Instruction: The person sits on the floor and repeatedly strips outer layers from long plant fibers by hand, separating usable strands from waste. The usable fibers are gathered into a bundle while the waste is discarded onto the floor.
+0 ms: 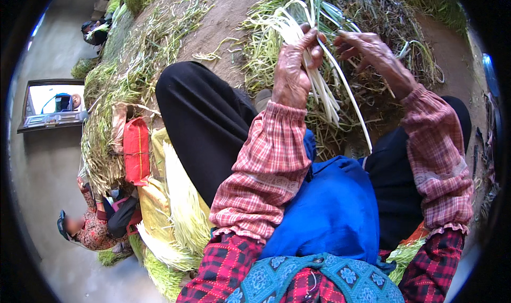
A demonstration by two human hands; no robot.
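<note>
My left hand [293, 69] grips a bunch of long white stalks [325, 95], like young garlic or scallions. Their cut-looking pale ends hang below my fist, and yellowish tips bend over above it. One longer stalk [349, 87] slants from my left fingertips down towards my lap. Just to the right, my right hand [369, 55] hovers with loosely curled, parted fingers; I see nothing held in it. Beneath both hands spreads a heap of loose stalks and trimmed leaves [259, 59], yellow-green on the left and darker, withered on the right.
Left of my knee lie finished-looking bundles of pale stalks [183, 207] on yellow sacking [153, 201], beside a red package [136, 151]. A long heap of greens [119, 87] runs along the wall. One person [96, 229] sits at left; another [95, 31] is farther off.
</note>
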